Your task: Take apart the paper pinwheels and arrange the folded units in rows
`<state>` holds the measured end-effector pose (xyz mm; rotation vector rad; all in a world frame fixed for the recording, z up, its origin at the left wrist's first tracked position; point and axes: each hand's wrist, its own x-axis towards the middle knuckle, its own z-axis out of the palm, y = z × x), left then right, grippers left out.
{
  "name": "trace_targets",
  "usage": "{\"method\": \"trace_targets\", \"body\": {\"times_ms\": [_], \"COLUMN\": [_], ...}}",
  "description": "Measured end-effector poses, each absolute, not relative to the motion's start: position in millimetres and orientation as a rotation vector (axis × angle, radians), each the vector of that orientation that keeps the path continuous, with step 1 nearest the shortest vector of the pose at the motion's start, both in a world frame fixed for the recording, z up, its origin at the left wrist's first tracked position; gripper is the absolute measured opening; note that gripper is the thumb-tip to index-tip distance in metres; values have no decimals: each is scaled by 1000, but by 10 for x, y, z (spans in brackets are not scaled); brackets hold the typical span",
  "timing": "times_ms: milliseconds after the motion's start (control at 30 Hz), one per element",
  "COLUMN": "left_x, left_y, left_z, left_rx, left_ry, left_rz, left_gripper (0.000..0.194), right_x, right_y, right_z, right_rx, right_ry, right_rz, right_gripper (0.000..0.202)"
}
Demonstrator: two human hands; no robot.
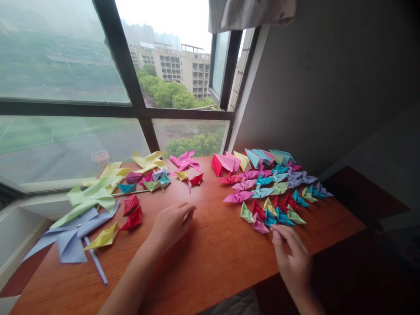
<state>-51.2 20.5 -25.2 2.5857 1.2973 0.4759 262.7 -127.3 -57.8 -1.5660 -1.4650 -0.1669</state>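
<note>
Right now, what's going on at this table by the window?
A person's right hand has its fingers beside the front paper boats; whether they touch is unclear. The left hand is near the table's middle, apparently empty. Pinwheels and more boats sit left, rows of folded figures right.
</note>
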Motion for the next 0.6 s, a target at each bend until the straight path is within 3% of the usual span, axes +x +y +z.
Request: {"method": "trace_targets", "body": {"times_ms": [233,600], "left_x": [-649,-1422], "left_y": [259,429], "left_z": [-193,135], "left_rx": [2466,2133], "left_ry": [1600,2203], "left_rz": [481,307], "left_gripper": [25,33], "right_x": [1760,1707], "right_y": [-1084,-969], "right_z": [-673,-686], "right_rx": [-1340,-1393], "right_ry": [-1786,-1641], "right_rz": [224,357], "right_gripper": [26,21]}}
